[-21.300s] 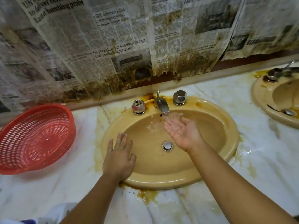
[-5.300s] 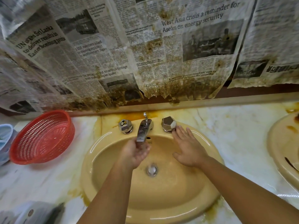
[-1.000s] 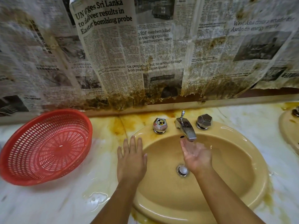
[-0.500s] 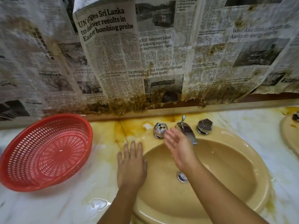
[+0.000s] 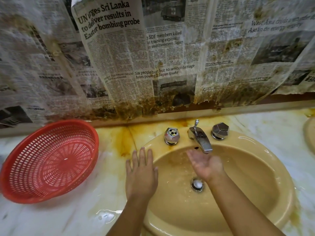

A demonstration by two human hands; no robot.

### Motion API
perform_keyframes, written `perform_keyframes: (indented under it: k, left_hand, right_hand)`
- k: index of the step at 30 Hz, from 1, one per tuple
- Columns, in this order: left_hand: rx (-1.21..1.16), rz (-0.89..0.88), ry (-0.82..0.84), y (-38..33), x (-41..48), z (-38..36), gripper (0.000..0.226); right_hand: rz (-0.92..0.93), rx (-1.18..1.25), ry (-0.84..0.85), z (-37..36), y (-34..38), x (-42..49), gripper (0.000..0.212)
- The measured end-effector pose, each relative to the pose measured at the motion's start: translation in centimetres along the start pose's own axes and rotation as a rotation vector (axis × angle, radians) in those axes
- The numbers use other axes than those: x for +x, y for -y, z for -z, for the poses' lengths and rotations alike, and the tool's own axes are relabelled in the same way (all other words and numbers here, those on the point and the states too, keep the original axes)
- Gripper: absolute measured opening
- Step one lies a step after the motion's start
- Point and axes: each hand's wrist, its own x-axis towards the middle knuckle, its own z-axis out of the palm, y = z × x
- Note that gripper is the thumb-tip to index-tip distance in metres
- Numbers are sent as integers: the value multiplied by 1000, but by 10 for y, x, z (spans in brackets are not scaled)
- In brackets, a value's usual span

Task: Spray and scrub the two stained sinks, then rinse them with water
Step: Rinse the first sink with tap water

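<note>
1. The yellow sink [image 5: 252, 178] sits in a marble counter [image 5: 265, 128], its basin wet and glossy.
2. The left hand [image 5: 141, 172] lies palm down on the sink's left rim, fingers straight and together, grasping nothing.
3. The right hand [image 5: 206, 163] is inside the basin, palm up and loosely cupped just under the tip of the chrome faucet spout [image 5: 201, 140]. It holds nothing. Watery ripples blur the basin wall around it.
4. The drain plug [image 5: 197, 184] shows at the basin's bottom, just beside the right wrist.
5. On the sink's back rim, a left knob [image 5: 171, 135] with a hollow top and a faceted right knob [image 5: 220, 130] flank the spout.
6. Yellow-brown stains spread over the counter behind and left of the sink, and along its right edge.
7. A red plastic basket [image 5: 49, 160] stands left of the sink, apart from it.
8. A small puddle [image 5: 105, 215] lies on the counter near the sink's front left.
9. Stained newspaper sheets [image 5: 153, 57] cover the wall behind the sink.
10. The second sink [image 5: 310, 133] shows only as a sliver at the far right.
</note>
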Motion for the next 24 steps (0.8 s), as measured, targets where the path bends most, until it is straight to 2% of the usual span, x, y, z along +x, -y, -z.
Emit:
perform_keyframes:
  k: [3, 7, 10, 13, 16, 18, 22, 24]
  left_hand:
    - [-10, 6, -14, 0, 0, 0, 68]
    - [-10, -4, -16, 1, -1, -1, 69]
    - [-2, -2, 0, 0, 0, -1, 69]
    - [-5, -5, 6, 0, -1, 0, 69]
    - [8, 1, 6, -1, -1, 1, 70]
    - [0, 1, 10, -1, -2, 1, 70]
    - [-7, 4, -1, -1, 0, 2, 70]
    - [-10, 0, 6, -1, -1, 3, 70]
  right_hand:
    - [-90, 42, 94, -10, 3, -8, 69]
    - [-73, 36, 74, 0, 6, -10, 58]
    - [-75, 21, 124, -4, 4, -16, 71]
    - [-66, -37, 65, -9, 3, -22, 75]
    - [-130, -9, 128, -12, 3, -28, 86]
    - [-105, -27, 74, -10, 3, -26, 76]
    - [-76, -9, 125, -4, 1, -29, 71]
    - [-14, -54, 68, 7, -2, -25, 58]
